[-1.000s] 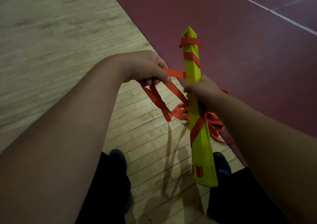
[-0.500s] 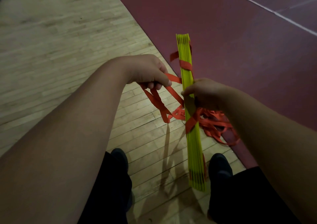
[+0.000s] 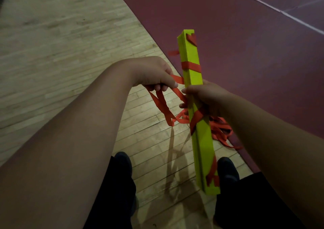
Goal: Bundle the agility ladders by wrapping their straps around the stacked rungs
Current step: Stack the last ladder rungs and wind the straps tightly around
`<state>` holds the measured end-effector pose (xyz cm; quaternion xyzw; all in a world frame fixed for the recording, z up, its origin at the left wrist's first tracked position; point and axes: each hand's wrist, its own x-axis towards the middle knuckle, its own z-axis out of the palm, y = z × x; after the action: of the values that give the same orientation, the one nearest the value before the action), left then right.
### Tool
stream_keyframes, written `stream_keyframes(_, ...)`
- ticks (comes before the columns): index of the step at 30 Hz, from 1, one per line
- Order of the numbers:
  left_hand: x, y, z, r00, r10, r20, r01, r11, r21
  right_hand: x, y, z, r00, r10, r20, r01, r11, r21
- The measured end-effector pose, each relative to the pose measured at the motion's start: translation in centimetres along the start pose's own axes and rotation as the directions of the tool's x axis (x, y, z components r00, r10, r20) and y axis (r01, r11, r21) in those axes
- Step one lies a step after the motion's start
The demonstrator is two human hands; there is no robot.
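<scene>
Fingers of the right hand are curling round the middle of the stacked yellow rungs, holding them above the wooden floor. Just left, the left hand is pinching the red strap taut.

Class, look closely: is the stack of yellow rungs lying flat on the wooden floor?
No, the right hand grips the stack of yellow rungs at its middle and holds it up above the wooden floor.
</scene>
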<state>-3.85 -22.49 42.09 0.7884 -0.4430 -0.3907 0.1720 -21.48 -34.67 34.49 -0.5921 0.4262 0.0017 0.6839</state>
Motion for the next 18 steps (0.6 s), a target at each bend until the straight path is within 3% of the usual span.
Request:
stream_keyframes(5, 0.5, 0.0, 0.2, 1.000, -0.002, -0.021, 0.002, 1.000, 0.018, -0.6, -0.7, 0.2, 0.998, -0.057, 0.015, 0.057, 0.998, -0.026)
stream_keyframes(11, 0.6, -0.2, 0.3, 1.000, -0.016, -0.004, 0.016, 1.000, 0.016, -1.0, -1.5, -1.1, 0.986, 0.050, 0.156, -0.048, 0.999, -0.015)
stream_keyframes(18, 0.5, -0.5, 0.3, 0.998, -0.062, -0.013, 0.062, 0.998, -0.016, -1.7, -1.4, -1.4, 0.970, -0.058, 0.235, 0.101, 0.980, -0.174)
